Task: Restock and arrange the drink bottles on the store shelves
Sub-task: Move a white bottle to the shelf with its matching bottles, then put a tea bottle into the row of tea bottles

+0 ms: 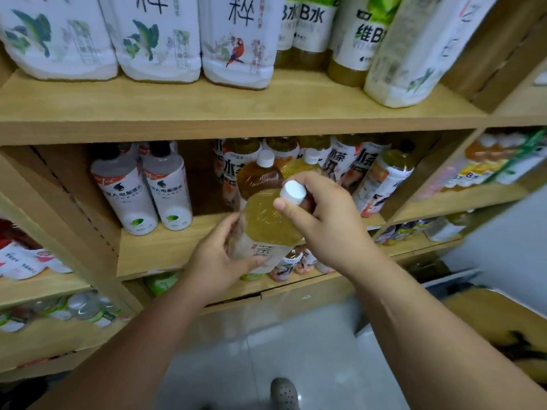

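While the tea bottle (pixel 266 223) is held clear of the middle shelf (pixel 165 250), the step in hand is judged to be placement: one bottle is being brought to its row.

Head view, grip and position:
- The right hand (pixel 325 220) curls round the neck just below the white cap (pixel 293 193), with the thumb lying against the cap.
- The left hand (pixel 216 261) wraps the labelled lower body, thumb on the near side and fingers underneath.
- The bottle is tilted, cap toward the camera. It hangs in front of the shelf's front edge and does not rest on the board.

Next move, as a judgement: bring the bottle upright, lift its base over the front edge and set it down on the bare board in front of the standing stock.

Head view, surroundings:
- A brown tea bottle (pixel 259 176) and a yellow tea bottle (pixel 299 168) stand directly behind the held one. More labelled tea bottles (pixel 381 179) fill the shelf toward its right end.
- Two white-labelled bottles (pixel 145 190) stand near the left end, with a gap between them and the tea row.
- The upper shelf (pixel 207 108) overhangs closely, so headroom for the cap is probably tight.
- Small bottles (pixel 288 261) sit on the lower shelf beneath the hands.
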`<state>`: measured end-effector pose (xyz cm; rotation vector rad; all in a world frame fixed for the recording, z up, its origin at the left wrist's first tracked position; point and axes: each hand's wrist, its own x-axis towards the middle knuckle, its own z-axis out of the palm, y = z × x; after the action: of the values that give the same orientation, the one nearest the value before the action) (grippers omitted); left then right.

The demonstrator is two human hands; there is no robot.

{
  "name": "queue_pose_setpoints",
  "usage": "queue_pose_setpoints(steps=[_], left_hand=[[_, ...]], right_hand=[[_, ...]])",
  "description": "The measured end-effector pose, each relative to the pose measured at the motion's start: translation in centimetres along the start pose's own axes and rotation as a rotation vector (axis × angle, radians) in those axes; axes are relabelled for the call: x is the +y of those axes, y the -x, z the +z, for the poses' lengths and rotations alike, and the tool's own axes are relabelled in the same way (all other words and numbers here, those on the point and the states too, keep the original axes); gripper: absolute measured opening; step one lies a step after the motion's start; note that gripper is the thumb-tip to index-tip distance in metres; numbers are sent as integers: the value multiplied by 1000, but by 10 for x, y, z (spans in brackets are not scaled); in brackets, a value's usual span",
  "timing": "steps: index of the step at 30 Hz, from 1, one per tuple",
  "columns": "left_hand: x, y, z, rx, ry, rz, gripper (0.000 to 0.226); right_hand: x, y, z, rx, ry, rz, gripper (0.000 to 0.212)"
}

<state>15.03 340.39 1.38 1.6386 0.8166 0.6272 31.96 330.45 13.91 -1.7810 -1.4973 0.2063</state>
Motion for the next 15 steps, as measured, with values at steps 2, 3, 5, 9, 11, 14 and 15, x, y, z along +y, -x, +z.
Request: queue_pose_setpoints(steps=[2, 3, 5, 9, 11, 14, 15], left_hand=[[13, -4, 18, -59, 50, 46, 81], [19, -6, 28, -90, 61, 73, 82], [32, -9, 51, -143, 42, 105, 86], [57, -10, 101, -210, 4, 121, 91], [69, -8, 131, -216, 2, 126, 91], [82, -6, 183, -211, 26, 141, 90], [88, -5, 202, -210, 26, 143, 88]], right_hand=[[2, 6, -21, 29, 15, 14, 17], [4, 10, -32, 45, 18, 26, 17], [11, 20, -55, 69, 32, 51, 16], [31, 43, -103, 106, 46, 70, 15], [47, 57, -127, 122, 30, 76, 11], [80, 80, -167, 145, 24, 90, 11], [91, 87, -181, 162, 25, 91, 11]])
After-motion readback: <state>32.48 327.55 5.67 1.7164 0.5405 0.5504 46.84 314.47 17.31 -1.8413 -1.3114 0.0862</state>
